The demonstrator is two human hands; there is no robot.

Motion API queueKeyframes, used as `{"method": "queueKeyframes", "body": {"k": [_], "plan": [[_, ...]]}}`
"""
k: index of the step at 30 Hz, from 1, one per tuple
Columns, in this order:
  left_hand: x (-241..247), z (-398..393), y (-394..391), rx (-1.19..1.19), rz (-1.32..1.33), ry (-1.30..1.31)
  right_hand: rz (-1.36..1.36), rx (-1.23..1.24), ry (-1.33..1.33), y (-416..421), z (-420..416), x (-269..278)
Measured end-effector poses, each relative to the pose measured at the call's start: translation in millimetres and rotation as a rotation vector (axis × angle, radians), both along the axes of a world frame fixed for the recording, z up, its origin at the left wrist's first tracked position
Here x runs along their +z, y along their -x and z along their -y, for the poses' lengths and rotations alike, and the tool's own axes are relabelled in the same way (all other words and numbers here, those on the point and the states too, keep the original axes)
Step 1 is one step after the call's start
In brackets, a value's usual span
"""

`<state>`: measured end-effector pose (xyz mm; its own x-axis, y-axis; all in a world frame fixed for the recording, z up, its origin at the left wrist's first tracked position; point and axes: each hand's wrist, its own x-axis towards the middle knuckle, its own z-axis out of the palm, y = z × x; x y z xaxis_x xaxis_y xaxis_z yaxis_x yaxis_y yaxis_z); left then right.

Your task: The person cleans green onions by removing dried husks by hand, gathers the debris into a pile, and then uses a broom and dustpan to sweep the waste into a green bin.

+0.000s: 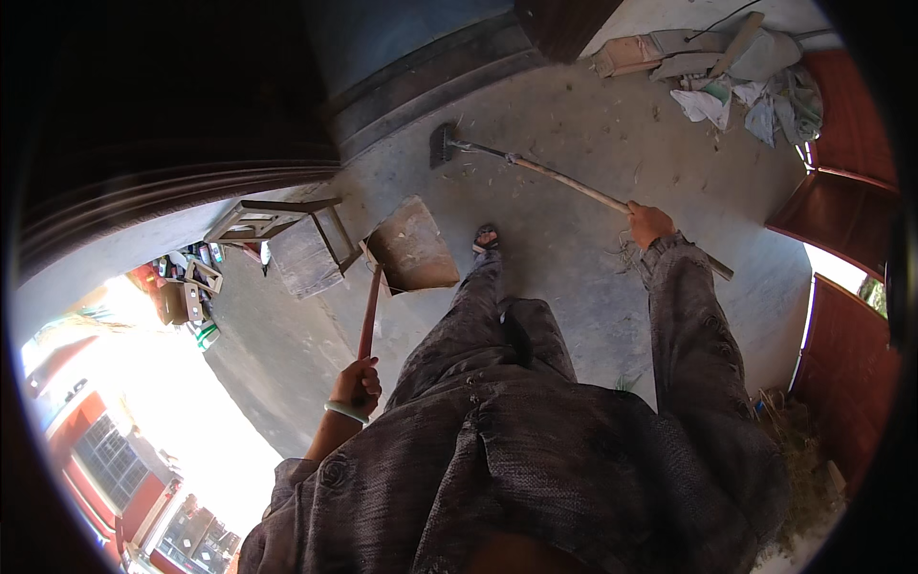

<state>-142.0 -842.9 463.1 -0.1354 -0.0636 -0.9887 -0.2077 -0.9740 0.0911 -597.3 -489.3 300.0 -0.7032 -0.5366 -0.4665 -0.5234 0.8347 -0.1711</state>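
Note:
My left hand (356, 387), with a pale bangle at the wrist, grips the reddish handle (370, 312) of a long-handled dustpan. The dustpan's worn, box-shaped pan (416, 247) rests on the concrete floor left of my sandalled foot (486, 238). My right hand (650, 224) is closed around the wooden stick (566, 181) of a broom, whose lower end sticks out past my sleeve. At the far end the dark broom head (441, 146) touches the floor, apart from the pan and near the raised door sill.
A wooden stool (308, 255) lies tipped over left of the dustpan. Bottles and small boxes (186, 294) stand along the left wall. Bricks (631, 54) and crumpled sacks (778, 107) are heaped at the back right. Red door panels (843, 366) line the right. Bits of straw litter the floor (595, 129).

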Motion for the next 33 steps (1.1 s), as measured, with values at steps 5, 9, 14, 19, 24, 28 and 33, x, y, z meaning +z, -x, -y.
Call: {"method": "queueKeyframes", "body": {"k": [5, 9, 14, 19, 24, 28, 33], "plan": [[-18, 12, 24, 0.025, 0.072, -0.008, -0.028, -0.230, -0.335, 21, -166, 53], [-32, 11, 39, 0.022, 0.086, 0.027, -0.077, -0.394, -0.501, 17, -265, 113], [-42, -12, 49, 0.070, 0.084, 0.073, -0.020, -0.408, -0.450, -3, -281, 168], [-44, -28, 61, 0.162, 0.039, 0.049, 0.093, -0.314, 0.025, 5, -174, 122], [-29, -56, 68, 0.247, -0.009, 0.032, 0.113, -0.140, 0.207, 55, -32, 40], [-23, -74, 72, 0.260, -0.006, 0.040, 0.082, -0.029, 0.297, 85, 86, 20], [-16, -81, 68, 0.268, -0.018, 0.016, 0.030, 0.148, 0.212, 133, 133, 35]]}}
